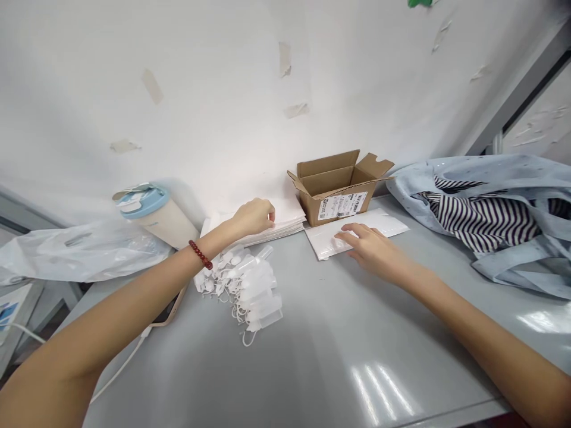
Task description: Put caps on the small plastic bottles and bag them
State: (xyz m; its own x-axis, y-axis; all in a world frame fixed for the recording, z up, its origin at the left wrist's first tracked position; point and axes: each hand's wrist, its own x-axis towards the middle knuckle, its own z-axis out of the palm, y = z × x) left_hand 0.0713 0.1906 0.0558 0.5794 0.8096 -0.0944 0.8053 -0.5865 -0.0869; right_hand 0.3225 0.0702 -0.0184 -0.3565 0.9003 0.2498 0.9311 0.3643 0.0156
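Note:
My left hand point(255, 216), a red bead bracelet point(200, 254) on its wrist, is over a stack of flat white sheets or envelopes point(285, 215) by the wall. Its fingers curl closed, and whatever they may hold is hidden. Over a white flat packet point(379, 226), my right hand point(370, 248) has its fingers apart, bent toward the packet, with nothing gripped. Whether the fingertips touch it I cannot tell. In front of the stack lies a pile of small translucent white pieces with string loops point(256, 291).
Behind the packet stands an open cardboard box point(336, 184) with a label. A light blue bag point(446, 172) with striped cloth lies right. At left are a blue-lidded tumbler point(165, 217), a plastic bag point(89, 249) and a phone point(172, 312) on a cable, on a grey table point(321, 356).

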